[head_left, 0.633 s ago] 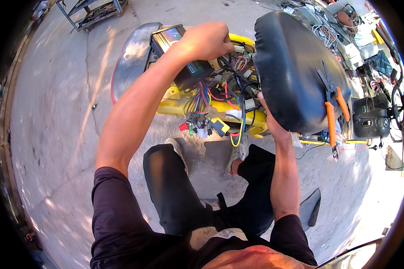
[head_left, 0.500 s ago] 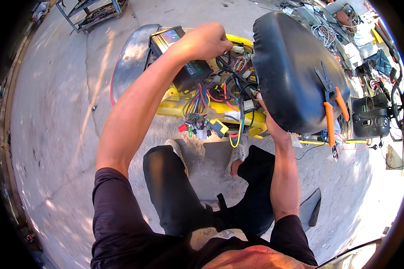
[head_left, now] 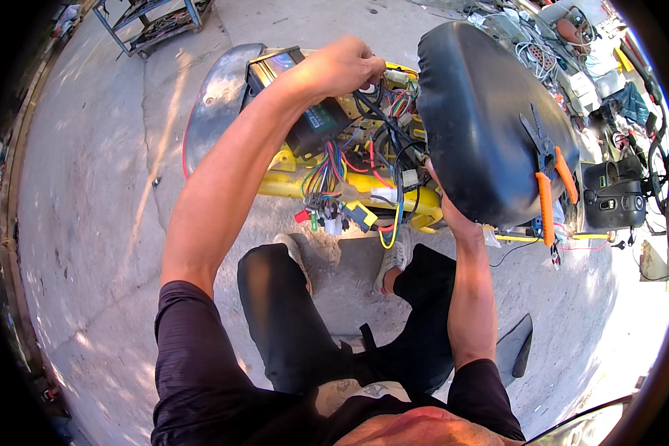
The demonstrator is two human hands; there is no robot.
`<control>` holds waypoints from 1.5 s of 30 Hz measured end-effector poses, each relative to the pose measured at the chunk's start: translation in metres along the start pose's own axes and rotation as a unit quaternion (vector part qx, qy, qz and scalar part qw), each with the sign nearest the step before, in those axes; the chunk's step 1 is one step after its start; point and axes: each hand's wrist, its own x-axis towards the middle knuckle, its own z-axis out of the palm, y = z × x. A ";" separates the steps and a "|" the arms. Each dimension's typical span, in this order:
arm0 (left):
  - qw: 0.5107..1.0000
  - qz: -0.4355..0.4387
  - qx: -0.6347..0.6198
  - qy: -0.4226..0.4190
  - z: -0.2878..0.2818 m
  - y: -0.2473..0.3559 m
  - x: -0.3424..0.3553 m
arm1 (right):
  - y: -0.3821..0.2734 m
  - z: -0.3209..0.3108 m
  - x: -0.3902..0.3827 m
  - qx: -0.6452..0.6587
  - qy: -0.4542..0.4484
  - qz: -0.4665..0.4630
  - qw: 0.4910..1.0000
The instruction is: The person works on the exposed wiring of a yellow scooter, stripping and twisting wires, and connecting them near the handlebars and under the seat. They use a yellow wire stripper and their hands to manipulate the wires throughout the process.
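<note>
My left hand (head_left: 346, 68) is closed over the yellow frame (head_left: 282, 183) of a partly stripped vehicle, fingertips pressed together just above a looped black cable (head_left: 385, 113). What they pinch is hidden. Under that forearm sits a black box-shaped unit (head_left: 316, 123) with a glossy label. My right hand (head_left: 457, 212) reaches up beside the black padded seat (head_left: 483, 111); its thumb points at the wiring by the seat's near left edge, and the other fingers are out of sight. Coloured wires (head_left: 327, 169) with several connectors hang over the frame's near side.
Pliers with orange handles (head_left: 546, 167) lie on the seat. To the right stands a black plastic housing (head_left: 613, 193), with heaped cables and parts (head_left: 539, 59) behind it. A metal cart (head_left: 152, 26) is at the far left. My shoes rest on concrete below the frame.
My left hand has shifted very slightly, and a small white piece now shows under its fingers. The wires nearby have moved a little. My right hand stays by the seat.
</note>
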 end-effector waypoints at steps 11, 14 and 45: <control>0.998 -0.018 -0.056 -0.008 -0.004 0.004 -0.002 | 0.017 -0.001 -0.005 -0.151 -0.015 -0.076 0.986; 0.998 -0.014 -0.056 -0.003 -0.005 0.004 -0.001 | 0.034 -0.002 -0.010 -0.060 0.003 -0.034 0.998; 0.996 -0.026 -0.064 -0.054 -0.016 0.005 -0.009 | 0.070 0.000 -0.020 -0.197 -0.011 -0.104 0.975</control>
